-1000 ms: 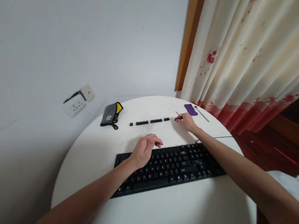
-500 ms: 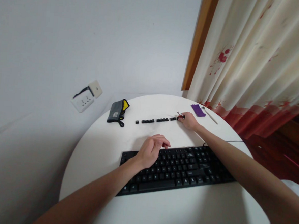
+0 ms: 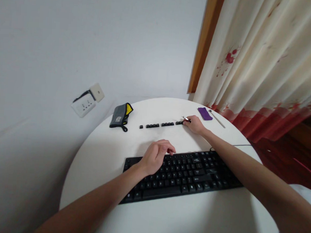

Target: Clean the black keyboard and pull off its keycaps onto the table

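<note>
My left hand (image 3: 157, 155) rests over the upper left part of a black keyboard (image 3: 164, 192), fingers loosely bent and nothing visible in them. Beyond the keyboard, my right hand (image 3: 195, 124) is closed at the right end of a row of black keycaps (image 3: 167, 124). Between its fingers is a small tool with thin metal prongs (image 3: 185, 118), which point left and away from me. The row is split into groups, with a single keycap (image 3: 141, 127) at its left end. My fingers partly hide the right end of the row.
A folded grey cloth (image 3: 120, 115) with yellow lining and a black loop lies at the left. Near the right edge of the round white table (image 3: 94, 162) are a purple cloth (image 3: 205, 114) and a thin brush (image 3: 217, 119). A wall socket (image 3: 83, 105) and a curtain (image 3: 239, 76) stand behind.
The view has shifted slightly. At the end of the row, my right hand has turned a little, with one more keycap showing beside its fingers. My left hand stays on the keyboard.
</note>
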`<action>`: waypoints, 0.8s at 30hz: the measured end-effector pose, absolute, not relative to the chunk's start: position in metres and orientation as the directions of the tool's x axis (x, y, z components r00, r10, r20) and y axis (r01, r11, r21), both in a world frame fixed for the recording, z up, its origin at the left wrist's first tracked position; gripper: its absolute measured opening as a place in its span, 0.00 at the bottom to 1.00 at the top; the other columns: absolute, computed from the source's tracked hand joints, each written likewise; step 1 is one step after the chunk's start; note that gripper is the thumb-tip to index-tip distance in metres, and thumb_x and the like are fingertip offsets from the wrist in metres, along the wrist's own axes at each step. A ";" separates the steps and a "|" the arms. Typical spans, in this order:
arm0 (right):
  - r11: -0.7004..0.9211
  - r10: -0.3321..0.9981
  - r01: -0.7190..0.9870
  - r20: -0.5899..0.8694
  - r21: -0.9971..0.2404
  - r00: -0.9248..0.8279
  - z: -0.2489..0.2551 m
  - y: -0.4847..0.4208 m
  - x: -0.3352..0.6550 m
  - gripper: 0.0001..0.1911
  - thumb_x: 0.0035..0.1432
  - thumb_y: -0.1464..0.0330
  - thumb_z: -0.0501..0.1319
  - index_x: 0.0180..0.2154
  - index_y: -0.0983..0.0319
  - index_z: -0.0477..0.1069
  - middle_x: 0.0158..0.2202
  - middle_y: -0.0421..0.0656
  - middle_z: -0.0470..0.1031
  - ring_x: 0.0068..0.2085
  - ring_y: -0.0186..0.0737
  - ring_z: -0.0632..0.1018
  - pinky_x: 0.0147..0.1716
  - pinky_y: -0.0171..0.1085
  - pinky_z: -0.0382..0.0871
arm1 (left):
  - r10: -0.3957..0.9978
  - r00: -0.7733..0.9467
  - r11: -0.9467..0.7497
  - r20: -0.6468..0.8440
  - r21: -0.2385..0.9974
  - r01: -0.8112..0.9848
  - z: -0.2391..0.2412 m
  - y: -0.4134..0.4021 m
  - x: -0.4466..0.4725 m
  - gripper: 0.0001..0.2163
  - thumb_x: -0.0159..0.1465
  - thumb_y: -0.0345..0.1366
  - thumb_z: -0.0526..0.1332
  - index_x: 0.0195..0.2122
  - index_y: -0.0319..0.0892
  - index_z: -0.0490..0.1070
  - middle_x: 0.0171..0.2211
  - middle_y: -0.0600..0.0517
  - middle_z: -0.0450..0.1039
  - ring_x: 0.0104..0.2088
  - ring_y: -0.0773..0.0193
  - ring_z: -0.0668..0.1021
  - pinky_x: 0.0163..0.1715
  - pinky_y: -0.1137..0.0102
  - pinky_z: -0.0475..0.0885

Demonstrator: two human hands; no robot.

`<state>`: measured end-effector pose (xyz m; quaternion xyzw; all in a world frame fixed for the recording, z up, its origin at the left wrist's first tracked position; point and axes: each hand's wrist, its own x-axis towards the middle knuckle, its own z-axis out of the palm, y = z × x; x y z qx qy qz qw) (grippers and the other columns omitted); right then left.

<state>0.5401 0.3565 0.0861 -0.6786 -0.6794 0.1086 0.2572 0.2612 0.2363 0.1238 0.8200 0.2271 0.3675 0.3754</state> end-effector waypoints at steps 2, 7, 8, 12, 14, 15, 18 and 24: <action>0.050 0.975 0.862 0.213 -0.504 0.067 0.087 0.357 0.541 0.09 0.58 0.66 0.63 0.36 0.64 0.80 0.34 0.47 0.81 0.36 0.41 0.78 0.37 0.33 0.65 | 0.648 0.628 -0.612 0.431 0.785 0.093 0.124 0.237 0.261 0.34 0.71 0.54 0.36 0.34 0.37 0.77 0.29 0.45 0.74 0.33 0.62 0.74 0.37 0.66 0.68; 0.050 0.967 0.842 0.237 -0.538 0.094 0.087 0.358 0.542 0.11 0.60 0.69 0.58 0.31 0.64 0.78 0.33 0.48 0.81 0.36 0.42 0.79 0.39 0.34 0.65 | 0.645 0.635 -0.609 0.426 0.788 0.090 0.122 0.238 0.260 0.34 0.71 0.55 0.37 0.35 0.37 0.77 0.30 0.45 0.74 0.33 0.62 0.75 0.38 0.66 0.68; 0.053 0.966 0.836 0.241 -0.546 0.096 0.087 0.358 0.542 0.11 0.60 0.70 0.57 0.31 0.64 0.78 0.33 0.48 0.81 0.37 0.42 0.79 0.41 0.34 0.65 | 0.646 0.635 -0.608 0.425 0.788 0.091 0.121 0.238 0.260 0.34 0.71 0.54 0.37 0.35 0.37 0.77 0.30 0.45 0.74 0.33 0.62 0.75 0.38 0.66 0.68; 0.069 0.962 0.815 0.254 -0.576 0.098 0.084 0.361 0.544 0.10 0.60 0.73 0.57 0.35 0.64 0.78 0.35 0.47 0.82 0.39 0.41 0.79 0.44 0.33 0.66 | 0.656 0.634 -0.601 0.410 0.792 0.109 0.122 0.237 0.260 0.33 0.71 0.53 0.38 0.35 0.37 0.77 0.30 0.45 0.74 0.33 0.62 0.75 0.38 0.67 0.68; 0.078 0.962 0.806 0.258 -0.587 0.095 0.083 0.362 0.544 0.11 0.60 0.73 0.57 0.37 0.64 0.78 0.35 0.46 0.82 0.40 0.41 0.80 0.45 0.34 0.66 | 0.659 0.638 -0.596 0.399 0.794 0.119 0.124 0.237 0.260 0.32 0.71 0.53 0.38 0.34 0.37 0.77 0.30 0.45 0.74 0.34 0.62 0.75 0.38 0.67 0.68; 0.082 0.961 0.802 0.259 -0.591 0.092 0.082 0.363 0.544 0.11 0.60 0.73 0.56 0.37 0.64 0.78 0.35 0.46 0.82 0.40 0.41 0.80 0.45 0.34 0.66 | 0.659 0.640 -0.595 0.395 0.794 0.122 0.124 0.237 0.261 0.32 0.71 0.53 0.38 0.34 0.37 0.77 0.30 0.45 0.74 0.34 0.61 0.75 0.39 0.67 0.68; 0.095 0.960 0.794 0.265 -0.601 0.086 0.082 0.363 0.544 0.12 0.60 0.74 0.56 0.39 0.64 0.78 0.34 0.45 0.82 0.39 0.40 0.80 0.46 0.34 0.67 | 0.657 0.644 -0.598 0.393 0.791 0.127 0.126 0.236 0.261 0.32 0.71 0.54 0.38 0.34 0.37 0.77 0.29 0.45 0.74 0.34 0.61 0.75 0.39 0.66 0.68; 0.096 0.959 0.792 0.268 -0.603 0.088 0.082 0.364 0.545 0.12 0.59 0.75 0.56 0.38 0.64 0.78 0.34 0.45 0.82 0.39 0.41 0.80 0.46 0.34 0.67 | 0.660 0.643 -0.594 0.387 0.794 0.131 0.123 0.237 0.261 0.33 0.71 0.55 0.38 0.34 0.37 0.77 0.30 0.45 0.74 0.34 0.61 0.75 0.39 0.66 0.69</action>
